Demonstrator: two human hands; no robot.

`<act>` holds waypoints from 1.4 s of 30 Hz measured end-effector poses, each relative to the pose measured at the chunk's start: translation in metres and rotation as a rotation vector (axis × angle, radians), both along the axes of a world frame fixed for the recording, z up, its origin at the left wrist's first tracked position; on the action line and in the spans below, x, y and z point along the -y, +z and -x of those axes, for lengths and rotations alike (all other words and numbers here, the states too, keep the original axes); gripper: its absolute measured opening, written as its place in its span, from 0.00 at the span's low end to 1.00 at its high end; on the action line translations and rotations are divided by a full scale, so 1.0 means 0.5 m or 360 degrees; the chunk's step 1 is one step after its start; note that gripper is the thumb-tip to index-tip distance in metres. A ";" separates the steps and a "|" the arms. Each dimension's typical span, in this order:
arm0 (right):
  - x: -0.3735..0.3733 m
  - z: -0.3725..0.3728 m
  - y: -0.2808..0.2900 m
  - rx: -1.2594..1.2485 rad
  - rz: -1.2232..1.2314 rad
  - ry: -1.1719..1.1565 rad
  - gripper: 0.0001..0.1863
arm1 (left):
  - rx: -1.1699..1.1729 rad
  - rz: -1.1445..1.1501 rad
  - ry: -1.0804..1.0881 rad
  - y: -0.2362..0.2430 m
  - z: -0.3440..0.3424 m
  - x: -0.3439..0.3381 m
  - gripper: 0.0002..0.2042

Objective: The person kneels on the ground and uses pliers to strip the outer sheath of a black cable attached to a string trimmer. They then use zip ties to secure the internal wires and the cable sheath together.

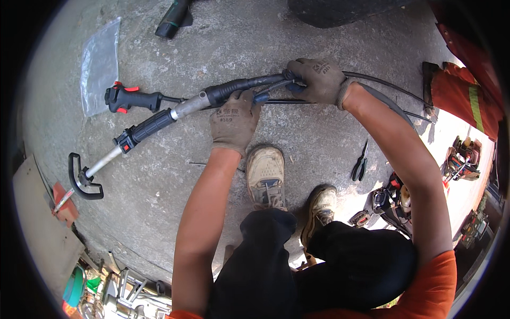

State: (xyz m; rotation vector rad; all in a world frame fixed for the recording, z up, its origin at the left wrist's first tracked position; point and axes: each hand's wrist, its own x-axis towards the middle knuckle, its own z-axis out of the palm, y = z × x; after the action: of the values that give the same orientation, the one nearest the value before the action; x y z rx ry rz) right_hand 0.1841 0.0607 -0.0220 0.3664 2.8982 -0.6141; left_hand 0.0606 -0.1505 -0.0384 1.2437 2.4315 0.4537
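Observation:
A brush-cutter shaft [159, 121] lies on the concrete floor [159, 181], with a black foam grip, a bare metal section and a black loop handle [82, 181] at its left end. My left hand [234, 121], in a worn grey-brown glove, presses on the shaft's black sleeve and grips it. My right hand [319, 80], gloved the same way, is closed around the black sleeve and cables [382, 85] further right. A black throttle handle with red triggers [127, 98] lies beside the shaft, joined to it by a cable.
A clear plastic bag [100, 66] lies at the upper left. Black pliers [360, 166] rest on the floor to the right of my shoes [265, 175]. Engine parts [390, 202] and an orange machine [462, 159] sit at the right. A dark tool [172, 20] lies at the top.

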 end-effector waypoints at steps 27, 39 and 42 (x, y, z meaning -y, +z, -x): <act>0.029 -0.022 -0.025 -0.0144 0.0198 0.0007 0.19 | 0.0515 0.0462 -0.0166 0.079 -0.056 -0.029 0.24; 0.027 -0.016 -0.005 0.0204 0.0203 0.0035 0.23 | 0.0321 0.0524 -0.0006 0.090 0.019 0.054 0.17; 0.029 -0.010 0.002 0.0195 0.0240 0.0021 0.18 | 0.0374 0.0589 0.0088 0.080 0.046 0.068 0.17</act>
State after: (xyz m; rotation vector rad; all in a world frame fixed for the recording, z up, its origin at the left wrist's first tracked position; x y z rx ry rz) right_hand 0.1889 0.0460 -0.0212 0.3510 2.7156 -0.7743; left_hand 0.0377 -0.1846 0.0017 0.9138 2.2246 0.1428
